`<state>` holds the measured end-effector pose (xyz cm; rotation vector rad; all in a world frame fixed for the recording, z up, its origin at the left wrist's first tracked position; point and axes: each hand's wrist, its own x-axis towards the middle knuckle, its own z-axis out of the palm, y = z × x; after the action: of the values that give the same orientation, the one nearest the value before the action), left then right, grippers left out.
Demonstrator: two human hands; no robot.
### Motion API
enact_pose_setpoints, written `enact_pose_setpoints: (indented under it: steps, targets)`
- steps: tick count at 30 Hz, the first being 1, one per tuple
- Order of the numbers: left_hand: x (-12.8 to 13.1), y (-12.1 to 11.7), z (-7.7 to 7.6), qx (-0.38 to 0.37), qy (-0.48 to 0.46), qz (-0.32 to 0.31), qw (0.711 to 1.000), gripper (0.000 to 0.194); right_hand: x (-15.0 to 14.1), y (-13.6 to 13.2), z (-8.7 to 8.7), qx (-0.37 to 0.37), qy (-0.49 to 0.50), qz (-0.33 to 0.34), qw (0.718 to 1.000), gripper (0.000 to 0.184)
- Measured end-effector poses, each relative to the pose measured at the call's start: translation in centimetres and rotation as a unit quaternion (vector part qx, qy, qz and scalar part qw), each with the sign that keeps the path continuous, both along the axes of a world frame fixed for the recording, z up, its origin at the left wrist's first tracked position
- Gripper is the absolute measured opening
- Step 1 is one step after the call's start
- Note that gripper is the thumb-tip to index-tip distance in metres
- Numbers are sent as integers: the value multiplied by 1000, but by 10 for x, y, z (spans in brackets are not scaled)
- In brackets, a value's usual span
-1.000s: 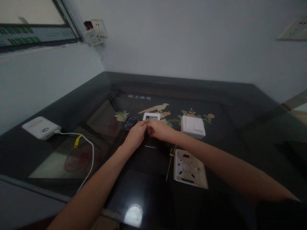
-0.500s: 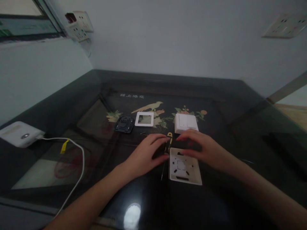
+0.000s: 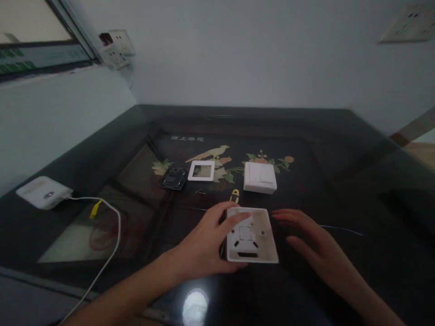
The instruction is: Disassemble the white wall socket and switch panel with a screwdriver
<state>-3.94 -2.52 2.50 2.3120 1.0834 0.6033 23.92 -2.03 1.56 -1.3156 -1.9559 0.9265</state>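
Observation:
My left hand (image 3: 217,240) grips the left side of a white square switch back box (image 3: 253,246), with a finger reaching over its rim and the hollow side facing up. Slots and small holes show in the box floor. To the right of the box, my right hand (image 3: 306,235) is apart from it, fingers spread and holding nothing. Just beyond the box lies a screwdriver (image 3: 234,195) with a yellow and black handle, mostly hidden behind the box and my left hand. A white wall switch (image 3: 260,176) rests farther back on the dark glossy table (image 3: 190,122).
A white square frame (image 3: 191,171) lies beside a black switch module (image 3: 174,178), with small screws (image 3: 200,192) in front. At left, a white device (image 3: 44,192) trails a white cable (image 3: 118,226) with a yellow tag (image 3: 95,209). Wall sockets (image 3: 117,49) sit above the table.
My left hand has moved from beside the screwdriver onto the box and grips it, shifting it slightly left. My right hand has drawn away to the right of the box.

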Motion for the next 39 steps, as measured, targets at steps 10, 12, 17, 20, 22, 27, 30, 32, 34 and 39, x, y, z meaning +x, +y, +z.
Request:
enact_pose_setpoints:
  steps: [10,12,17,20,22,27,30,32,34,39]
  targets:
    - [-138,-26,-26,64,95,372,921,65,1,-11,4,76,-10,-21,997,16]
    - [-148,-30,-34,50,102,376,920,64,-1,-12,6,82,-5,-23,996,16]
    - [-144,-25,-41,27,97,361,927,62,-4,-11,11,80,4,-31,996,16]
    - [-144,-17,-44,26,107,340,934,60,-6,-10,12,78,9,-32,996,17]
    - [-146,-13,-45,32,117,324,938,64,-6,-10,12,81,13,-33,996,16]
    - [-131,-2,-27,78,109,317,939,64,-7,-10,13,104,23,-23,994,14]
    - [-93,19,-1,100,54,275,955,46,-9,-13,13,101,27,-6,994,15]
    - [-58,40,14,97,19,213,972,44,-11,-14,12,95,24,10,995,16]
    - [-23,65,21,46,-5,131,990,51,-12,-14,9,95,13,22,995,17]
    - [35,127,-1,-24,-5,56,998,101,-11,-12,-4,114,-35,29,992,18]
